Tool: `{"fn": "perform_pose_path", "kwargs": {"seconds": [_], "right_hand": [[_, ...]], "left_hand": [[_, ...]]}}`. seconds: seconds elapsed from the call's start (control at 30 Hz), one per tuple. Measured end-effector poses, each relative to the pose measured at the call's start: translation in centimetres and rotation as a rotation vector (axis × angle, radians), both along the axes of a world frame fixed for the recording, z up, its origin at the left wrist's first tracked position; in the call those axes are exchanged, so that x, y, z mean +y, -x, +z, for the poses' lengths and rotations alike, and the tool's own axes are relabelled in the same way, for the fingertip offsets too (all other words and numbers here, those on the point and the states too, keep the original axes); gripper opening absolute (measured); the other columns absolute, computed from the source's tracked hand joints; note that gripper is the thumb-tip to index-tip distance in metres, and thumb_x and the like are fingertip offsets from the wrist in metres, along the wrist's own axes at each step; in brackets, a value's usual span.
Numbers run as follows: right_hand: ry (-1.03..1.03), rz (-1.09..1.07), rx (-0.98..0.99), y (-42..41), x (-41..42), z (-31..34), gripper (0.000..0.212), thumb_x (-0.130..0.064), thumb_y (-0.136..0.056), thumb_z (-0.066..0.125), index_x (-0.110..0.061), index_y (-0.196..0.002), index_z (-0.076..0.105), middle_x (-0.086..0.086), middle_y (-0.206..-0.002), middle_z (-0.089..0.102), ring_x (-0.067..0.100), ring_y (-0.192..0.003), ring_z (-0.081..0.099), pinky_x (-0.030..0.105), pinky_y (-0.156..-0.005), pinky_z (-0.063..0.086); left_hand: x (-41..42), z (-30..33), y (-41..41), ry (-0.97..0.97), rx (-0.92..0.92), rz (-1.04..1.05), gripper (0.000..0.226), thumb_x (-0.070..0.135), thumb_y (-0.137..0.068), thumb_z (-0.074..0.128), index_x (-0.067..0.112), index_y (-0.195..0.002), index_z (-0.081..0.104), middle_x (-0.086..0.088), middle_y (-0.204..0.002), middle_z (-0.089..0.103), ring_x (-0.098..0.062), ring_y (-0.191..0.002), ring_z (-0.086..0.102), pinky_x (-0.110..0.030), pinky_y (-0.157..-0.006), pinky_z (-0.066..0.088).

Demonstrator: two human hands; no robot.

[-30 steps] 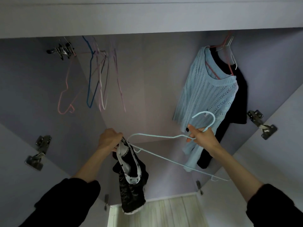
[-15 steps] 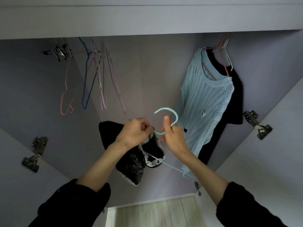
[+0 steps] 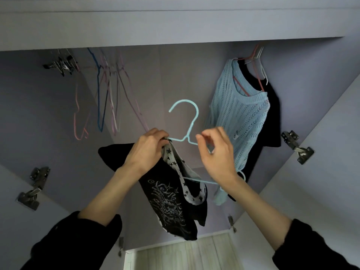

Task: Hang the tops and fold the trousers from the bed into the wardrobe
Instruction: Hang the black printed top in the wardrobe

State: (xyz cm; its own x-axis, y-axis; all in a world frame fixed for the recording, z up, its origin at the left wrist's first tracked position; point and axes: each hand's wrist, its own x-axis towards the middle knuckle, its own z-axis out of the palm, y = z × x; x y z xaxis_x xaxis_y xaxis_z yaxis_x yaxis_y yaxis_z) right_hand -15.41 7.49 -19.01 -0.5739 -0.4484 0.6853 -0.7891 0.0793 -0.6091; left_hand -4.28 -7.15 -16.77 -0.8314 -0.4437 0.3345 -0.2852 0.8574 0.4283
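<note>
A black top [image 3: 167,203] with a white graphic and star-patterned trim hangs in front of the open wardrobe. My left hand [image 3: 146,151] grips its neckline together with the left shoulder of a light blue wire hanger [image 3: 190,121]. The hanger's hook points up. My right hand [image 3: 216,152] pinches the hanger's right shoulder, fingers curled. The hanger's lower bar runs through the top and behind my right wrist. A light blue knit sweater [image 3: 239,117] and a black top [image 3: 272,121] hang on the rail at the right.
Several bare wire hangers [image 3: 103,98] in pink, blue and white hang at the left of the rail, beside metal clip hangers [image 3: 60,64]. Both wardrobe doors stand open, with hinges [image 3: 297,147] on each side. A pale wood floor [image 3: 181,254] shows below.
Both hands have risen and moved apart along the hanger. The hanger now stands upright with its hook up, and the black top has been drawn further onto its left shoulder.
</note>
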Motion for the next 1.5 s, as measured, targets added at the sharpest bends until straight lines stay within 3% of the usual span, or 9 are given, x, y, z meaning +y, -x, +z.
{"fn": "perform_pose_path", "kwargs": {"seconds": [0.1,0.23,0.37,0.5,0.7,0.97,1.2,1.37,1.5], "right_hand": [[-0.352,0.268,-0.007,-1.8,1.5,-2.8,0.041,-0.041,-0.092,0.04,-0.011,-0.085,0.066,0.0,-0.06,0.058,0.012,-0.05,0.049,0.025,-0.052,0.041],[-0.888,0.273,-0.175,-1.1,1.5,-7.4,0.04,-0.042,-0.095,0.048,-0.019,-0.127,0.051,-0.002,-0.066,0.057,0.023,-0.079,0.063,0.027,-0.07,0.043],[-1.024,0.257,-0.216,0.5,0.2,-8.2,0.063,-0.049,-0.091,0.051,-0.021,-0.143,0.031,0.008,-0.099,0.066,0.026,-0.101,0.059,0.031,-0.083,0.044],[-1.034,0.353,-0.089,0.8,-2.1,-6.3,0.053,-0.047,-0.089,0.056,-0.018,-0.132,0.043,0.008,-0.098,0.066,0.026,-0.096,0.06,0.025,-0.069,0.037],[-1.28,0.356,0.197,0.7,-4.4,-5.3,0.046,-0.044,-0.092,0.052,-0.014,-0.125,0.048,0.009,-0.117,0.059,0.028,-0.108,0.056,0.03,-0.082,0.042],[-1.178,0.161,0.269,7.4,1.3,-5.1,0.052,-0.04,-0.096,0.044,-0.029,-0.144,0.026,0.006,-0.109,0.063,0.028,-0.099,0.06,0.032,-0.079,0.046],[-1.046,0.141,0.25,9.9,3.3,-2.2,0.03,-0.04,-0.097,0.045,-0.021,-0.118,0.049,-0.007,-0.085,0.056,0.018,-0.078,0.058,0.025,-0.063,0.038],[-0.878,0.154,0.369,9.0,2.6,0.2,0.023,-0.036,-0.093,0.054,-0.014,-0.1,0.058,-0.003,-0.083,0.058,0.018,-0.071,0.057,0.027,-0.062,0.044],[-0.695,0.204,0.462,6.2,0.9,2.3,0.024,-0.03,-0.083,0.069,-0.01,-0.095,0.062,0.0,-0.07,0.064,0.023,-0.059,0.061,0.026,-0.055,0.039]], "left_hand": [[0.0,0.6,-0.2,-0.024,0.072,0.001,0.017,0.006,-0.093,0.053,0.002,-0.105,0.063,-0.006,-0.098,0.058,-0.023,-0.087,0.056,-0.023,-0.079,0.04],[0.2,2.1,-0.7,-0.025,0.156,-0.016,0.015,0.005,-0.092,0.054,0.001,-0.103,0.064,-0.005,-0.095,0.057,-0.015,-0.081,0.052,-0.009,-0.074,0.033],[-0.3,3.4,-1.6,-0.01,0.212,-0.016,0.013,0.004,-0.092,0.054,0.003,-0.1,0.064,-0.001,-0.091,0.056,-0.012,-0.077,0.05,0.0,-0.071,0.031],[-0.7,4.3,-2.7,-0.005,0.252,-0.031,0.012,0.0,-0.09,0.055,0.002,-0.097,0.064,0.003,-0.086,0.054,-0.004,-0.074,0.046,-0.001,-0.071,0.032],[-1.7,4.6,-4.2,-0.032,0.265,-0.004,0.013,0.002,-0.091,0.054,0.005,-0.098,0.065,0.006,-0.085,0.054,0.002,-0.08,0.05,-0.002,-0.072,0.034],[-5.6,3.1,-7.7,-0.059,0.242,0.221,0.017,0.001,-0.091,0.054,0.001,-0.103,0.065,-0.003,-0.096,0.062,-0.015,-0.089,0.052,-0.013,-0.072,0.032],[-7.9,1.6,-7.5,0.086,0.155,0.251,0.019,-0.008,-0.088,0.054,-0.005,-0.102,0.066,-0.022,-0.096,0.062,-0.034,-0.087,0.059,-0.012,-0.074,0.029],[-6.9,1.1,-6.4,0.124,0.158,0.214,0.02,-0.014,-0.086,0.054,-0.006,-0.1,0.067,-0.017,-0.087,0.058,-0.021,-0.075,0.053,-0.01,-0.074,0.031],[-5.6,0.7,-4.8,0.129,0.162,0.15,0.018,-0.011,-0.085,0.056,-0.005,-0.098,0.067,-0.02,-0.088,0.06,-0.03,-0.079,0.06,-0.027,-0.076,0.044]]}}
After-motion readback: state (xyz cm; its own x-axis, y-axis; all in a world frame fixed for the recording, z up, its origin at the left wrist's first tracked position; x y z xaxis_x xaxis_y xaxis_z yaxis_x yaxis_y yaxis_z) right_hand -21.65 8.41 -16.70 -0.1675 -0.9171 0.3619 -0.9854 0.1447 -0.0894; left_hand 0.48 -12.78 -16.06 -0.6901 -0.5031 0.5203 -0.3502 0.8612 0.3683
